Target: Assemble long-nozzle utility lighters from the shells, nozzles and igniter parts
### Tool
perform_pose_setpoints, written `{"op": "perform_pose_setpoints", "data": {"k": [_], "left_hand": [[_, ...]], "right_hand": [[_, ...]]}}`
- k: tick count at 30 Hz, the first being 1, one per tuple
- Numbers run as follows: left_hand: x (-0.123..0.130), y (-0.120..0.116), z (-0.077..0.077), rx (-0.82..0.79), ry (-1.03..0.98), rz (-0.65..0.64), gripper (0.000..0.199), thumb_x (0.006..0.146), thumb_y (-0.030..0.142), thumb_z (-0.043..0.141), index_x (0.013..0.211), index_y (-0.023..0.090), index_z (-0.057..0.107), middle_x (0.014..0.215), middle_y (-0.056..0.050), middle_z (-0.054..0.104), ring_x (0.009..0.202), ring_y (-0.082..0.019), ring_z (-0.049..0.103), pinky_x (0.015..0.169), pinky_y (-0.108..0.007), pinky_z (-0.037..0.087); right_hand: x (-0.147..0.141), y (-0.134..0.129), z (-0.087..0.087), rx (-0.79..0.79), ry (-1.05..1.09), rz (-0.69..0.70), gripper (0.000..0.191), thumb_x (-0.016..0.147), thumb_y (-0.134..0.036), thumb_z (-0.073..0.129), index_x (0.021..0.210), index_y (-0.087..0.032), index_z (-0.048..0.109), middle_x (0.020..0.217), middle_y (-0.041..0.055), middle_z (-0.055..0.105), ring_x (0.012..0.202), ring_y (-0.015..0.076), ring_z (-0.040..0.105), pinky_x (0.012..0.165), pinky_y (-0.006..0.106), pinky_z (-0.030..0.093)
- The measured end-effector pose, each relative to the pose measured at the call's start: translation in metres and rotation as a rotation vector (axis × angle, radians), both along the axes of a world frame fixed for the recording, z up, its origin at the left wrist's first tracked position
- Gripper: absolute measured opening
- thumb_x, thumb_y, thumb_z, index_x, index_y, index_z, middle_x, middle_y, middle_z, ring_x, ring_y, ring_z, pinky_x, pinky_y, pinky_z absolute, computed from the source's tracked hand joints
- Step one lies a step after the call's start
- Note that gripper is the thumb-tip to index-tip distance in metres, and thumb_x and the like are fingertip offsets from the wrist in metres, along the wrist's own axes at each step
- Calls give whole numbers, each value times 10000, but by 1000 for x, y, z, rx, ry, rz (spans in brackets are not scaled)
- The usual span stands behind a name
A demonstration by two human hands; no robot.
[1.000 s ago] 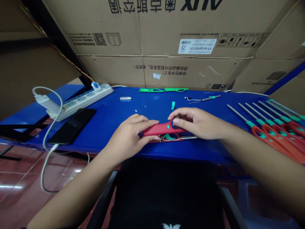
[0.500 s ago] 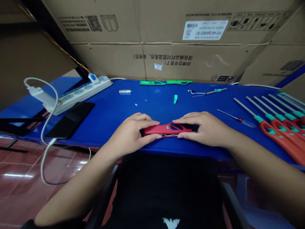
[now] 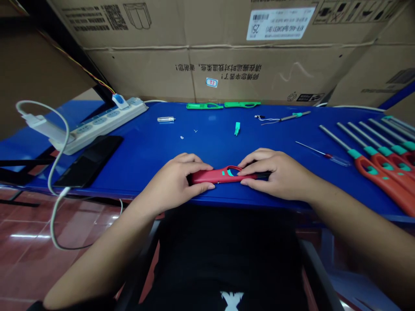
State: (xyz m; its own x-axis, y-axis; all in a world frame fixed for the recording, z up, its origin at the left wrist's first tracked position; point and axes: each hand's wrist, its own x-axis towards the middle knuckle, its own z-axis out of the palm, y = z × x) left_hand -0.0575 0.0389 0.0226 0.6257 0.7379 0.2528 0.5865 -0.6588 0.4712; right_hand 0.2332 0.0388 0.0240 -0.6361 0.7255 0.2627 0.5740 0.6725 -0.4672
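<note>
Just inside the front edge of the blue table (image 3: 201, 149), both hands grip a red lighter casing (image 3: 212, 175) lying lengthwise. My left hand (image 3: 173, 179) pinches its left end between thumb and fingers. My right hand (image 3: 279, 175) pinches the other end, close to the finger loop. A teal trigger (image 3: 230, 172) shows inside the loop. The casing's two halves look close together along the near side. A dark rod-like part sticks out towards my right palm, mostly hidden by the fingers.
Behind the hands lie green casing halves (image 3: 204, 106), a clear cylinder (image 3: 165, 119), a teal trigger piece (image 3: 237, 128) and a wired metal tube (image 3: 290, 116). A screwdriver (image 3: 324, 154) and several long lighters (image 3: 376, 177) lie right. At left are a phone (image 3: 89, 162) and power strip (image 3: 100, 127).
The gap along the casing's near side, where a pale wire showed, has closed. The teal trigger now shows in the loop. My right fingers have shifted slightly on the casing; the camera view has tilted down.
</note>
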Motion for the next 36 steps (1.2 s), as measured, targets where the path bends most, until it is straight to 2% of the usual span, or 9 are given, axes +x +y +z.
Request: {"op": "perform_pose_setpoints", "data": {"k": [5,10,15,19,23,30,36], "left_hand": [[2,-4,1,11,15,-1,395,888,454,697,1195,206,710,1060,-61,679,967,-207,627,905,-377,505],[3,-11,-2,153,49,17,401,892,451,692,1186,179,720,1035,-74,696,907,-210,624,846,-375,517],[-2,-12,-3,257,143,-21,464,895,496,666,1203,152,711,1034,-87,710,907,-227,645,834,-380,529],[-3,-10,1,259,244,-46,445,930,444,639,1243,132,686,1037,-97,708,919,-237,653,826,-374,536],[-1,-9,7,316,312,-79,410,972,413,574,1222,107,686,1038,-107,721,907,-247,664,809,-381,538],[-3,0,17,190,338,-129,400,1017,421,476,1218,143,682,1016,-97,719,918,-241,664,839,-392,533],[-5,7,18,125,246,-137,407,1031,403,448,1287,163,656,1082,-104,716,980,-235,662,885,-387,535]], "right_hand": [[-3,-1,2,-65,-21,-49,158,860,-289,688,976,-284,795,977,26,730,909,188,649,825,369,518],[-5,-2,3,-55,-62,-59,161,875,-275,680,991,-272,791,982,23,737,927,187,645,830,363,521],[-9,-3,4,64,-143,-52,187,917,-273,639,1029,-239,785,1023,45,756,935,203,658,864,394,519],[-10,-6,3,154,-201,-28,232,947,-291,593,1073,-214,772,1080,64,749,995,225,647,854,392,531],[-8,-8,-1,312,-216,9,280,985,-303,535,1120,-179,747,1153,75,740,1016,227,657,875,390,531],[-10,-6,-3,451,-232,37,292,992,-317,530,1119,-150,733,1072,68,769,922,230,689,834,388,521],[-12,-5,-3,495,-272,1,325,1007,-311,493,1162,-127,711,1063,100,764,921,233,682,822,380,497]]}}
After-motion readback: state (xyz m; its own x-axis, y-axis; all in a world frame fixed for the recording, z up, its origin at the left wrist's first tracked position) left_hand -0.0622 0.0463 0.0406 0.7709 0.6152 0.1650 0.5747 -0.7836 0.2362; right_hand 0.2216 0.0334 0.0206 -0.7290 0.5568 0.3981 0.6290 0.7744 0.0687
